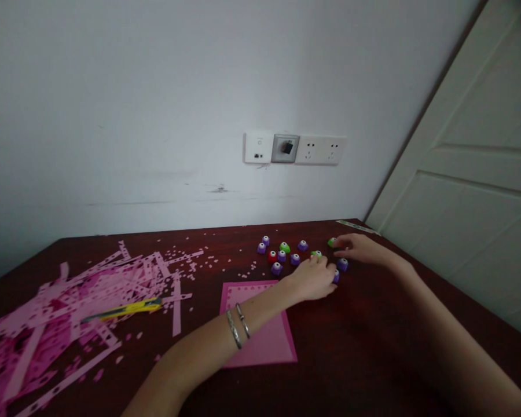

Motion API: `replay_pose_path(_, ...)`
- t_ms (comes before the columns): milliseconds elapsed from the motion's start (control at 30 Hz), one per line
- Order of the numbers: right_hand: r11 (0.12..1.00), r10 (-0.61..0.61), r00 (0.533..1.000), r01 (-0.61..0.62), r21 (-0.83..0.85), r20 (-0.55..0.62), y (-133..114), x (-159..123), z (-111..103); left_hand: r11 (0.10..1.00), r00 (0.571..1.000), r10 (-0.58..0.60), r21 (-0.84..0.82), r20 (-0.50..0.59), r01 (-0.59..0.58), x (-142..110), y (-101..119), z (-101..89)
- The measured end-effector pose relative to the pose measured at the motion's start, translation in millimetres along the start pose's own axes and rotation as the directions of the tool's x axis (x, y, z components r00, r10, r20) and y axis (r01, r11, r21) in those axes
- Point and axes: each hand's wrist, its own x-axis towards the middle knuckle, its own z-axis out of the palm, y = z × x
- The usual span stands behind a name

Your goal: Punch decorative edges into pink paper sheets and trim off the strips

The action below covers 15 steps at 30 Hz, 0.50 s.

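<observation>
Several small paper punches with round white tops stand in a loose cluster on the dark red table. My left hand (315, 279), with two bracelets on its wrist, is curled round a purple paper punch (336, 277), which shows between thumb and fingers. Just beyond its knuckles is a green paper punch (316, 253), partly covered. My right hand (355, 248) has its fingers apart, their tips at another green paper punch (331, 242). Below that hand stands a second purple paper punch (342, 264). Under my left forearm lies a pink sheet (260, 341) with small holes along its top edge.
On the left, pink paper scraps (91, 284) form a heap with a yellow utility knife (130, 308) on top. Paper bits are scattered beside it. A red paper punch (272, 256) stands among the purple ones. Behind is a wall with sockets (320, 150); a white door (473, 185) stands right.
</observation>
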Motion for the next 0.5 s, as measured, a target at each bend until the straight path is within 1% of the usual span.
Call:
replay_pose_path(67, 0.997, 0.061, 0.992, -0.056, -0.046, 0.115, 5.0, -4.7, -6.1, 0.999, 0.999, 0.038, -0.026, -0.018, -0.039, 1.4, 1.4, 10.0)
replay_pose_path(133, 0.988, 0.151, 0.968, -0.143, -0.054, 0.201, 5.5, -7.1, -4.4, 0.997, 0.998, 0.054, -0.046, -0.026, -0.055, 1.9, 2.5, 16.5)
replay_pose_path(233, 0.969, 0.237, 0.937, -0.246, 0.002, 0.258, 3.1, -6.5, 5.6, 0.994, 0.997, 0.081, -0.076, 0.004, -0.080, 1.3, 2.9, 18.8)
replay_pose_path(300, 0.962, 0.240, 0.933, -0.265, 0.061, 0.267, 2.9, -5.1, 10.8, 0.991, 0.996, 0.079, -0.116, 0.039, -0.074, 0.7, 1.7, 16.8)
replay_pose_path(400, 0.946, 0.217, 0.931, -0.275, 0.172, 0.293, 5.3, -6.1, 10.5, 0.976, 0.996, 0.030, -0.219, 0.089, -0.009, 1.0, -4.5, 11.9)
replay_pose_path(467, 0.920, 0.174, 0.928, -0.272, 0.282, 0.328, 7.0, -10.3, 5.1, 0.928, 0.995, -0.005, -0.369, 0.104, 0.044, 2.9, -12.9, 7.3)
replay_pose_path(500, 0.896, 0.138, 0.931, -0.262, 0.357, 0.337, 7.6, -13.2, 1.6, 0.868, 0.993, -0.029, -0.489, 0.115, 0.082, 4.2, -18.7, 4.2)
